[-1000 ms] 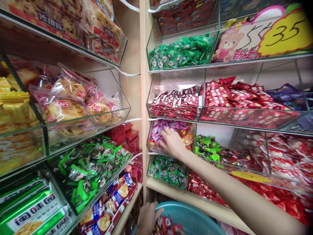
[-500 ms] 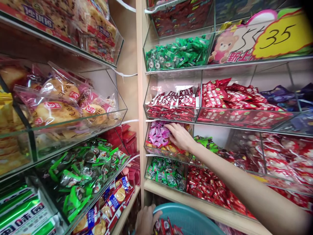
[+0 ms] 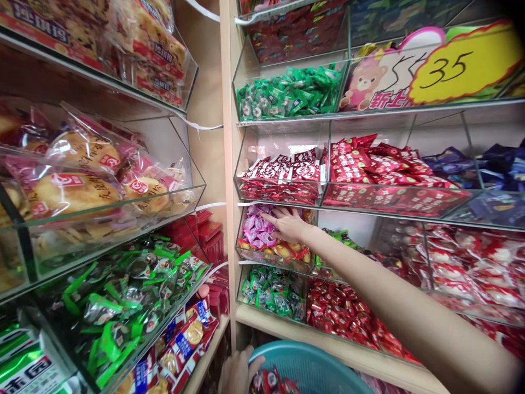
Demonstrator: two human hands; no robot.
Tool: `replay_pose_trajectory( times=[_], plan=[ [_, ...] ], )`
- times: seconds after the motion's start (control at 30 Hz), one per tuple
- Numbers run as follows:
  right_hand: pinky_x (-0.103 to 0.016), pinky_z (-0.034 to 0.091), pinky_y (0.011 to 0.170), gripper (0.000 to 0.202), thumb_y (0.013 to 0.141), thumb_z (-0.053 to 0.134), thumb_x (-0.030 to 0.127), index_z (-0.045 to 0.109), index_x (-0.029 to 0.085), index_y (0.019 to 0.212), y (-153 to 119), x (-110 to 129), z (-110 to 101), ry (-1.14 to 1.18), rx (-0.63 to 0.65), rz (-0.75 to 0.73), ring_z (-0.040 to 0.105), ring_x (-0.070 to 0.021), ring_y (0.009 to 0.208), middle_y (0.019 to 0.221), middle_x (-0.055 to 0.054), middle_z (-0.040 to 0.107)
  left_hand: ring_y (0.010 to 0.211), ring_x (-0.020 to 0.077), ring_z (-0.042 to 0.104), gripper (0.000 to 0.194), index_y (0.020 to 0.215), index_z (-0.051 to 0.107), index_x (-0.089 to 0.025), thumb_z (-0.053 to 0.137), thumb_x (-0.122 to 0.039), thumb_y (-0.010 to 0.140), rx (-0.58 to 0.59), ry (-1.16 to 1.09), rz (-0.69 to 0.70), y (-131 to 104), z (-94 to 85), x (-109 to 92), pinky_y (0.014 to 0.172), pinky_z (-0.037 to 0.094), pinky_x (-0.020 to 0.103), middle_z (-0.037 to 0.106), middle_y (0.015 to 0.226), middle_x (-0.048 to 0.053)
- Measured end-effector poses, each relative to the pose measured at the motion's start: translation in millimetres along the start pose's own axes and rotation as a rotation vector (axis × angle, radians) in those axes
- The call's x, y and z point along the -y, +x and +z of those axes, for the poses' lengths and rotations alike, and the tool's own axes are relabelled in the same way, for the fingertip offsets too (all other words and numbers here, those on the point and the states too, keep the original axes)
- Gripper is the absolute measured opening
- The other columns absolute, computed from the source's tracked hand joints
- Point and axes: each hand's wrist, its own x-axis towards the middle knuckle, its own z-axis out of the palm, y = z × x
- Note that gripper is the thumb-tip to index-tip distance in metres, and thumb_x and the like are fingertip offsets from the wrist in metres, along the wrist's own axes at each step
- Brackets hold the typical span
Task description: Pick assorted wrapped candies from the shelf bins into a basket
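At the center of the frame, I have the right hand (image 3: 289,224) over purple-wrapped candies (image 3: 257,227), fingers spread and extended, pointing toward the upper left; I cannot tell whether anything sits beneath the palm. The candies lie jumbled in the left part of a clear bin (image 3: 254,255), with no shared direction I can make out, each one's long axis too small to read. Orange-yellow candies (image 3: 283,251) lie below them. At bottom center, my left hand (image 3: 238,372) grips the left rim of a teal basket (image 3: 324,366), thumb to the inside. The basket's mouth faces up, its visible rim curving left to right; red-wrapped candies (image 3: 273,380) lie inside.
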Motion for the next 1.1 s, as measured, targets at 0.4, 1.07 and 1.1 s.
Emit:
replay_pose_trajectory(
  times=[0.4, 1.07, 1.1],
  plan=[
    [-0.041, 0.031, 0.092, 0.042, 0.090, 0.044, 0.030, 0.042, 0.023, 0.132, 1, -6, 11, 0.092, -0.281, -0.070, 0.044, -0.0247, 0.111, 0.112, -0.011, 0.057, 0.101, 0.0245, 0.061, 0.046, 0.117, 0.055, -0.030, 0.030, -0.052, 0.086, 0.135, 0.066, -0.067, 14, 0.3, -1, 0.084, 0.045, 0.034, 0.068, 0.103, 0.009],
    [-0.032, 0.035, 0.082, 0.037, 0.091, 0.036, 0.016, 0.047, 0.020, 0.126, -4, 5, 19, 0.208, -0.467, -0.046, 0.044, -0.0205, 0.092, 0.097, -0.007, 0.056, 0.096, 0.0230, 0.062, 0.045, 0.112, 0.058, -0.028, 0.030, -0.052, 0.086, 0.031, 0.022, -0.034, 2, -1.9, 1, 0.080, 0.046, 0.031, 0.069, 0.099, 0.006],
    [-0.032, 0.036, 0.083, 0.037, 0.091, 0.036, 0.016, 0.047, 0.020, 0.126, -6, 5, 19, 0.233, -0.476, -0.054, 0.043, -0.0205, 0.092, 0.097, -0.007, 0.056, 0.097, 0.0227, 0.062, 0.045, 0.113, 0.057, -0.028, 0.031, -0.052, 0.086, 0.029, 0.026, -0.042, 2, -2.1, 1, 0.081, 0.045, 0.031, 0.068, 0.100, 0.006]
  ],
)
